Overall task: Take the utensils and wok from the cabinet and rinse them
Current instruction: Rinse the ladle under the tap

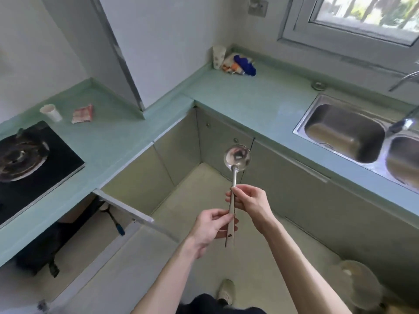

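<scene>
Both hands hold a steel ladle [235,173] in the air above the floor, in the middle of the scene, its bowl pointing far. The right hand [248,201] pinches the handle higher up, and the left hand [212,227] curls its fingers around the lower end. The double sink [301,126] lies in the green counter [256,96] at the right, well apart from the ladle.

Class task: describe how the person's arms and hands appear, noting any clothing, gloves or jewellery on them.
Both forearms are bare, with no sleeves in view. The left hand and right hand wear no gloves. No rings, watch or bracelet can be seen on them.
</scene>
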`<state>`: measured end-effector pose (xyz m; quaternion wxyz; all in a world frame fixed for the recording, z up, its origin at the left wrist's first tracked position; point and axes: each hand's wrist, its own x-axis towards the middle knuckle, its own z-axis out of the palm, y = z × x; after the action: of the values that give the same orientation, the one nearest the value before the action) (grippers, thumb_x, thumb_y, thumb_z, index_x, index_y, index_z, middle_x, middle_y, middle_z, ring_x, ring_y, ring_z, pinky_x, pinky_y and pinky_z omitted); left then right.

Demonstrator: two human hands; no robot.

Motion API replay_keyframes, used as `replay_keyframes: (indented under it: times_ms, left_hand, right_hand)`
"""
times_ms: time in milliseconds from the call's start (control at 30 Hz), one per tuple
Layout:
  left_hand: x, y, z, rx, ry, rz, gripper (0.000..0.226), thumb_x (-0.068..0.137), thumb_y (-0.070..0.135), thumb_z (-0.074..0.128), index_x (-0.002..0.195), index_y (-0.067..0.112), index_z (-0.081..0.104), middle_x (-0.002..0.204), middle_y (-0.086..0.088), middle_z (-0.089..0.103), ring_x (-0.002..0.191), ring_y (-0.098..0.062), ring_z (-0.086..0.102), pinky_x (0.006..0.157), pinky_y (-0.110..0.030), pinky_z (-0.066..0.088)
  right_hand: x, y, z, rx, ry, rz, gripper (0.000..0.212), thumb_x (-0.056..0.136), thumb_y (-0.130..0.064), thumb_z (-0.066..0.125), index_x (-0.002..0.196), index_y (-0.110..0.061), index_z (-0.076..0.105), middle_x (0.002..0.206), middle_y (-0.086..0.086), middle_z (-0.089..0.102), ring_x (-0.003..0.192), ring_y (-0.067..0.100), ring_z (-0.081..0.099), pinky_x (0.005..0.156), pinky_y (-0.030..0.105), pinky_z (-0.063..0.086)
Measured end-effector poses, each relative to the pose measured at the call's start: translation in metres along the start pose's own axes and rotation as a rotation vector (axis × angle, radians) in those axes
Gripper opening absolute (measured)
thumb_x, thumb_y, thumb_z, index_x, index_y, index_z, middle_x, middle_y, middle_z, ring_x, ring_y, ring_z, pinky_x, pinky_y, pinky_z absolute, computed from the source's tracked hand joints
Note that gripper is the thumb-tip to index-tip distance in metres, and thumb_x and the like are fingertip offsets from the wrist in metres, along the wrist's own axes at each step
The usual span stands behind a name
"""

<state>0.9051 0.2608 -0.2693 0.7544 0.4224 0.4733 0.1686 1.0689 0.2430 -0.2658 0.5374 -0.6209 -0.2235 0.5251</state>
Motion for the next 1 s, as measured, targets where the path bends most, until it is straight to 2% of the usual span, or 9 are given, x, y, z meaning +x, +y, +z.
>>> replay_keyframes:
  times_ms: [367, 567, 733, 867, 1000]
  left_hand:
    - [0.089, 0.042, 0.090, 0.075, -0.110, -0.002, 0.022, 0.098, 0.010, 0.066, 0.117, -0.003, 0.069, 0.097, -0.015, 0.076, 0.081, -0.025, 0.074, 0.071, -0.031, 0.061]
    - [0.172, 0.083, 0.125, 0.090, -0.210, 0.001, 0.022, 0.096, 0.010, 0.069, 0.117, 0.002, 0.070, 0.103, -0.017, 0.076, 0.086, -0.027, 0.074, 0.078, -0.034, 0.062]
    - [0.245, 0.129, 0.161, 0.113, -0.312, -0.038, 0.021, 0.096, 0.008, 0.069, 0.116, 0.002, 0.070, 0.101, -0.017, 0.076, 0.086, -0.027, 0.073, 0.075, -0.032, 0.061]
    - [0.296, 0.161, 0.186, 0.140, -0.392, -0.063, 0.022, 0.097, 0.006, 0.067, 0.119, 0.004, 0.069, 0.101, -0.015, 0.076, 0.083, -0.028, 0.073, 0.077, -0.035, 0.063]
    - [0.341, 0.182, 0.208, 0.169, -0.457, -0.091, 0.025, 0.097, 0.007, 0.067, 0.121, 0.003, 0.067, 0.103, -0.018, 0.075, 0.084, -0.027, 0.073, 0.080, -0.036, 0.063]
  right_hand:
    - [0.053, -0.037, -0.097, 0.131, 0.145, -0.058, 0.019, 0.102, -0.013, 0.065, 0.110, 0.003, 0.072, 0.100, 0.019, 0.079, 0.089, 0.029, 0.078, 0.074, 0.029, 0.062]
    - [0.117, -0.066, -0.137, 0.208, 0.314, -0.055, 0.017, 0.102, -0.013, 0.066, 0.109, 0.001, 0.072, 0.098, 0.018, 0.079, 0.091, 0.028, 0.079, 0.070, 0.030, 0.062]
    - [0.177, -0.104, -0.177, 0.222, 0.388, -0.051, 0.018, 0.101, -0.014, 0.067, 0.105, 0.003, 0.072, 0.099, 0.019, 0.079, 0.089, 0.027, 0.079, 0.068, 0.029, 0.062]
    - [0.219, -0.126, -0.204, 0.250, 0.458, -0.034, 0.020, 0.100, -0.013, 0.067, 0.105, 0.007, 0.071, 0.095, 0.018, 0.079, 0.082, 0.023, 0.078, 0.066, 0.028, 0.062]
    - [0.252, -0.141, -0.227, 0.292, 0.521, -0.041, 0.012, 0.101, -0.008, 0.065, 0.099, 0.002, 0.070, 0.088, 0.016, 0.077, 0.075, 0.021, 0.076, 0.067, 0.029, 0.063]
